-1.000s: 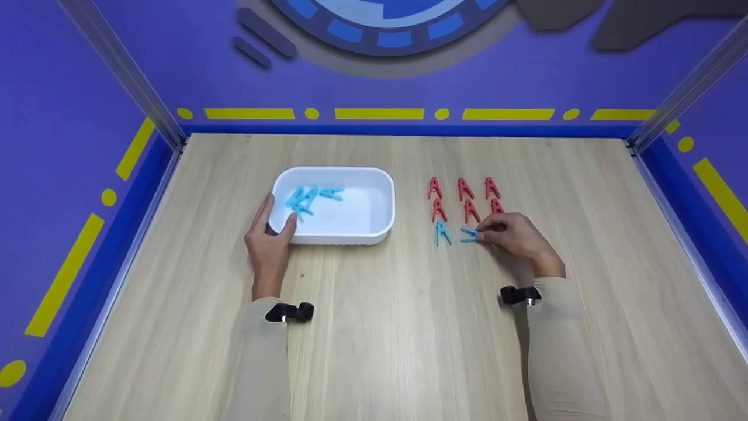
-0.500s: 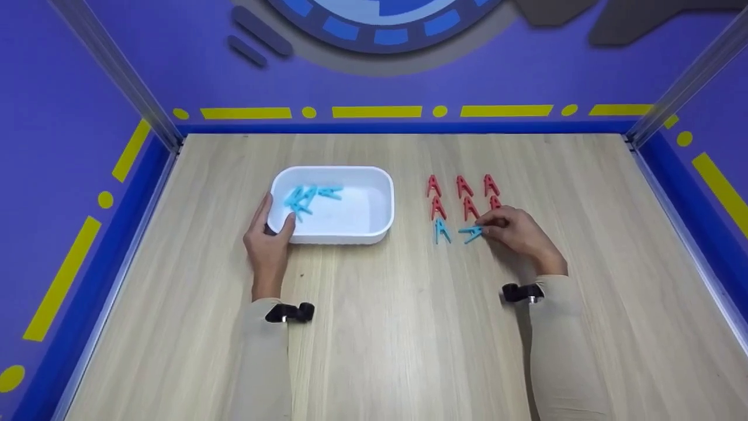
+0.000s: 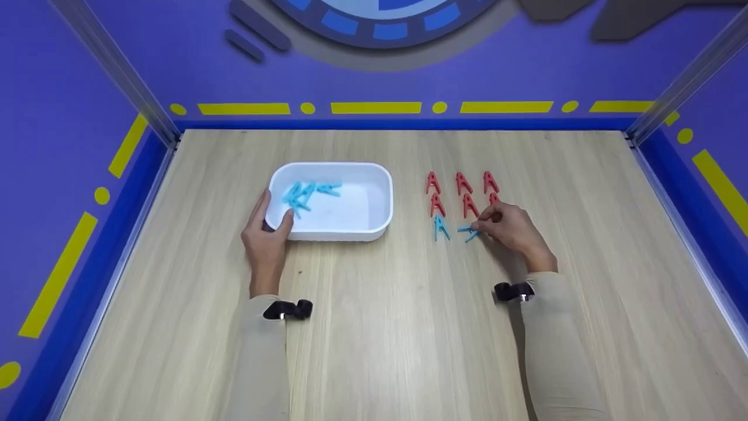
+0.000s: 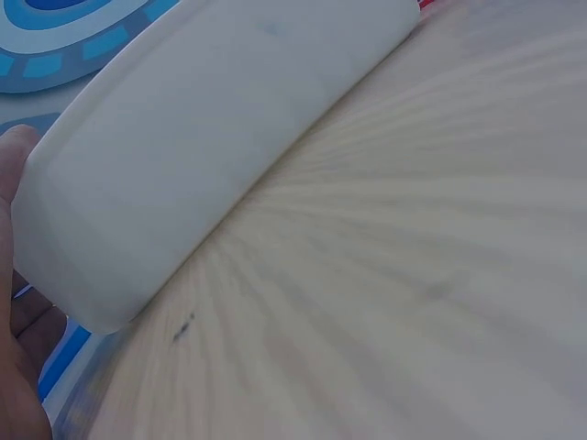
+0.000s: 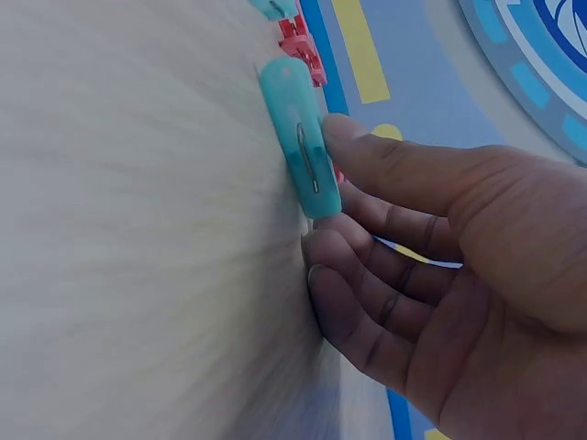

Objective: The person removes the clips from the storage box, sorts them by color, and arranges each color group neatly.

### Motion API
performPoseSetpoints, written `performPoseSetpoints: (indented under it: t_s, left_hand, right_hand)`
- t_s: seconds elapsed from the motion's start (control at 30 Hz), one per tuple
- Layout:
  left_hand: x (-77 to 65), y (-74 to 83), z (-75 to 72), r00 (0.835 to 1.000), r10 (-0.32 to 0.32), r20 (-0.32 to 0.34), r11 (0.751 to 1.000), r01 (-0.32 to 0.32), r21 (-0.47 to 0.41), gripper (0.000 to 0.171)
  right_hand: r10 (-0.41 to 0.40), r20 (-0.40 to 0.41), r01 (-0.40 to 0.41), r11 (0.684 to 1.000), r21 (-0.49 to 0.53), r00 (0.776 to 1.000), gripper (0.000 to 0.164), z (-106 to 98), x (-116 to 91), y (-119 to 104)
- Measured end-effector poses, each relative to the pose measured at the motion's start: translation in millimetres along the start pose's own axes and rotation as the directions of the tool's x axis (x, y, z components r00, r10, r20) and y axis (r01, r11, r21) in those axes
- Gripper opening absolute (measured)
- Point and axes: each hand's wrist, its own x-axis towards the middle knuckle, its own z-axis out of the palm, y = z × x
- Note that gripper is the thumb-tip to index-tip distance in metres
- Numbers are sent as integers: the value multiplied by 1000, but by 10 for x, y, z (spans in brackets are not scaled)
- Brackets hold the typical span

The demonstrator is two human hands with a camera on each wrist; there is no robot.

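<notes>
At its left end, a white plastic tub [image 3: 339, 235] is gripped by my left hand [image 3: 266, 242], thumb over the rim and fingers along the outside. Several light blue clothespins [image 3: 328, 189] lie in the tub's left half. My right hand [image 3: 514, 231] pinches a blue clothespin [image 3: 468, 230] at the tabletop; the right wrist view shows that clothespin [image 5: 292, 110] with its metal spring, beside the thumb and fingertips. To its left lies another blue clothespin [image 3: 441, 228]. Behind are two rows of red clothespins [image 3: 463, 183], one partly hidden by the right hand.
The light wooden table [image 3: 374, 327] is bounded by a purple back wall [image 3: 374, 88] and side walls with yellow markings. Between the tub and the clothespin rows lies a strip of bare wood.
The blue clothespin in my right hand has turned, its legs swinging from leftward toward the front. The right fingers have shifted over its head end. The left hand keeps its hold on the tub.
</notes>
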Motion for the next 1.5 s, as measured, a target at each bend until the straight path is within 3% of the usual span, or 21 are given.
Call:
performPoseSetpoints:
  t_s: [0.43,0.63,0.97,1.5]
  left_hand:
    - [-8,-15,-11,1000,3,2,1000,-3,8,67]
    - [-10,-9,-24,1000,-12,-4,1000,12,8,68]
    - [-19,-20,-12,999,-32,10,999,32,-10,67]
    - [12,1,16,999,-30,12,1000,30,2,68]
  right_hand:
    - [-45,-30,46,998,40,999,23,4,-5,47]
    - [-16,43,15,1000,27,999,35,-22,12,37]
    - [-72,54,71,997,8,996,28,4,2,66]
    - [-91,36,91,996,9,995,26,-27,22,74]
